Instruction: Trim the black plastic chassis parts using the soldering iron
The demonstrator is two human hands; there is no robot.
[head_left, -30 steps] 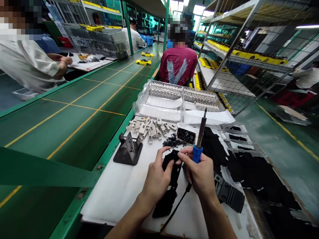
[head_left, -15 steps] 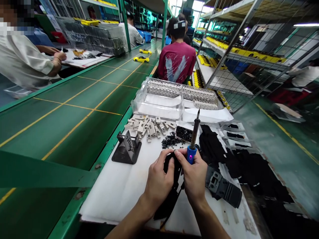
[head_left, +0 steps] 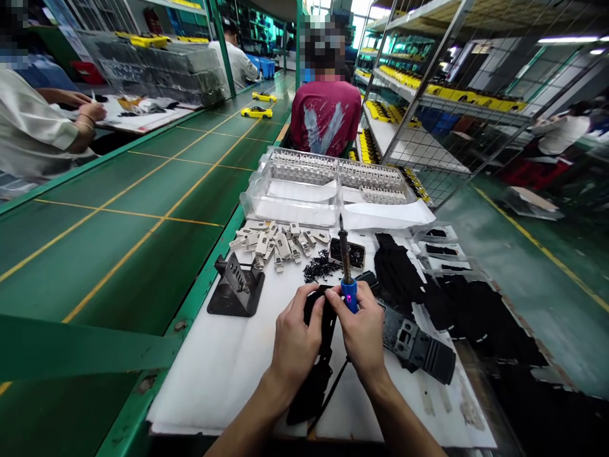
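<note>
Left hand (head_left: 295,337) gripped black strip (head_left: 327,333) | right hand (head_left: 362,329) held soldering iron (head_left: 347,273) right of strip | stand (head_left: 236,292) sat left of strip

Bare hands (head_left: 295,336) w/ bare forearms (head_left: 254,409)

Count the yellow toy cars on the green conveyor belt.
2: the nearer yellow toy car and, just beyond it, the farther yellow toy car, both on the green conveyor belt. Others might be hidden toward its far end.
</note>
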